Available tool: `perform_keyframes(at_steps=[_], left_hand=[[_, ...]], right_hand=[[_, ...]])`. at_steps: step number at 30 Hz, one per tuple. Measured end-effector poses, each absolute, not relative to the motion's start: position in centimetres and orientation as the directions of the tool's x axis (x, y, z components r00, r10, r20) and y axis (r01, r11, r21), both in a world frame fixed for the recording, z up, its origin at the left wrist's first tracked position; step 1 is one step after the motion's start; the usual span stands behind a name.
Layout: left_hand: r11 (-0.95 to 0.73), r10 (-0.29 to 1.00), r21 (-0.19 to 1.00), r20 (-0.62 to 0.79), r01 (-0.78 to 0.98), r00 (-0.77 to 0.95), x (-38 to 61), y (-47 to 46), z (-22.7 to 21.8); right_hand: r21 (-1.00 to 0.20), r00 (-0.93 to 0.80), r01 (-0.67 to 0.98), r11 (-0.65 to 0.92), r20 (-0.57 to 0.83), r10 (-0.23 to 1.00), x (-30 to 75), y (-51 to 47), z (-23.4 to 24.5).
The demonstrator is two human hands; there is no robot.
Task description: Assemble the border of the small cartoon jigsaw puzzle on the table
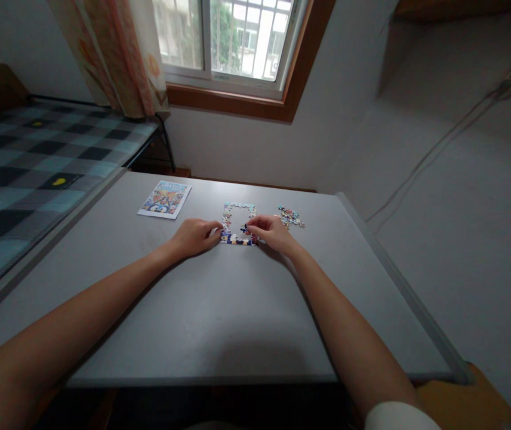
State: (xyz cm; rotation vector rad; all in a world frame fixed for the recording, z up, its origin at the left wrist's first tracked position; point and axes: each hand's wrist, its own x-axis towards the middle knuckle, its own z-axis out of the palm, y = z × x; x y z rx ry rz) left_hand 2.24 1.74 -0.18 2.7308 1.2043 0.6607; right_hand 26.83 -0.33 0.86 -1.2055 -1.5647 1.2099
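A jigsaw puzzle [236, 240] lies on the grey table, joined into a rectangular frame with a bare middle. Pinched in my right hand [271, 232] is a small dark puzzle piece [243, 229], held over the lower right of that bare middle. My left hand [198, 236] rests at the puzzle's left edge, its thumb and finger close together against the border; whether anything is between them is too small to tell. Beyond my right hand is a pile of loose puzzle pieces [289, 216], partly covered by the hand.
A printed picture sheet [165, 199] lies at the table's back left. The table [219, 322] has a raised rim [399, 280] along its right side. A bed with a checked cover [58, 149] stands to the left, and a wall with a window [237, 42] is ahead.
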Motion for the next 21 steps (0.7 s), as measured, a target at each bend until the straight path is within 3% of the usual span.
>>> perform_keyframes(at_steps=[11, 21], left_hand=[[-0.682, 0.728, 0.262, 0.335, 0.683, 0.599, 2.21, 1.87, -0.38], [-0.769, 0.639, 0.295, 0.361, 0.567, 0.679, 2.16, 1.73, -0.33]], right_hand=[[-0.973, -0.197, 0.195, 0.123, 0.084, 0.977, 26.8, -0.16, 0.69], [-0.809, -0.189, 0.494, 0.318, 0.257, 0.948, 25.92, -0.55, 0.77]])
